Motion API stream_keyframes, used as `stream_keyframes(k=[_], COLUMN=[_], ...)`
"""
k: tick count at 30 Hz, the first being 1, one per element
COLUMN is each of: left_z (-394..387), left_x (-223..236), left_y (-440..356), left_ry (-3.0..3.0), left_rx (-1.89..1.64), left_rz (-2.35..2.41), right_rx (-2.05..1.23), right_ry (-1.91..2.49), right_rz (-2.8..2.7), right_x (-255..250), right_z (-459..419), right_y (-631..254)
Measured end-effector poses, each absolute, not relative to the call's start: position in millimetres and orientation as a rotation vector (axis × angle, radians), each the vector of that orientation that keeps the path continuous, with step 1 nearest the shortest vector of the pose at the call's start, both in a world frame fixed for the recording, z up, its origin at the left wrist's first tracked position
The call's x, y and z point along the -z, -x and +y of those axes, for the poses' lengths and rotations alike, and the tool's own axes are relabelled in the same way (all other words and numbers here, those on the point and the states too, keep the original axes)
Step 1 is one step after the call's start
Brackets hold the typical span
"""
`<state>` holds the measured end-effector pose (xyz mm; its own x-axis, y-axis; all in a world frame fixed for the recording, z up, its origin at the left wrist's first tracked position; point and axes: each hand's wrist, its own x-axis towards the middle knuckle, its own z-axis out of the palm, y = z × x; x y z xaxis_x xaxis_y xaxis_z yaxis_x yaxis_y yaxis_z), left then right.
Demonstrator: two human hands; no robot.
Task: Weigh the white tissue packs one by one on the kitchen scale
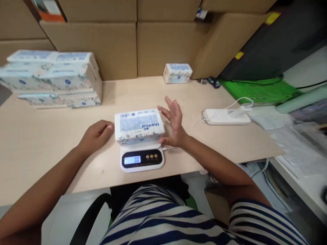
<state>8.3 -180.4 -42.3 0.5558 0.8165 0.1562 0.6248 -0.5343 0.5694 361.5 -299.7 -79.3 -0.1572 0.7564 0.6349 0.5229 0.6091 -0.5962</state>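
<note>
A soft pack of tissues [140, 124], white and blue with a leaf print and the word Manhua, lies on the white kitchen scale [161, 160]. The lit display [132, 160] reads 0.0. To the right of the pack, my right hand [175, 124] is open with its fingers spread; its thumb is at the pack's lower right corner, and whether it touches I cannot tell. My left hand [98, 136] rests on the table just left of the pack, fingers curled in and nothing seen in them.
Stacked tissue packs [58, 80] stand at the back left of the table [107, 92]. One more tissue pack [177, 73] sits against the cardboard boxes [163, 47]. At right lie a white power strip [227, 116] with a thin cable and a green mat [247, 90].
</note>
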Motion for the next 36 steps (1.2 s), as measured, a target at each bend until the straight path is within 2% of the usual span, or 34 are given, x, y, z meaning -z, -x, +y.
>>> stream_keyframes(k=[7, 10, 13, 18, 21, 24, 29, 36], left_z=[-175, -176, -175, -171, -168, -165, -165, -174], left_x=[42, 40, 39, 48, 54, 55, 50, 48], left_y=[-3, -3, -1, 3, 3, 3, 1, -4], left_ry=[-2.336, -2.328, -2.310, -2.282, -2.275, -2.284, -2.346, -2.472], left_rx=[-0.575, -0.582, -0.578, -0.631, -0.673, -0.633, -0.589, -0.565], left_rz=[1.166, 1.171, 1.168, 1.186, 1.180, 1.165, 1.162, 1.128], right_rx=[-0.906, -1.010, -0.822, 0.098, 0.397, 0.357, 0.055, -0.150], right_ry=[1.073, 1.070, 1.067, 0.996, 1.068, 1.262, 1.525, 1.602], right_rz=[-1.642, -1.635, -1.717, -2.006, -1.971, -1.784, -1.234, -1.091], right_x=[80, 76, 71, 54, 36, 12, -19, -8], right_z=[-295, -298, -301, -299, -278, -232, -141, -93], right_y=[-354, -348, -347, -373, -411, -460, -530, -567])
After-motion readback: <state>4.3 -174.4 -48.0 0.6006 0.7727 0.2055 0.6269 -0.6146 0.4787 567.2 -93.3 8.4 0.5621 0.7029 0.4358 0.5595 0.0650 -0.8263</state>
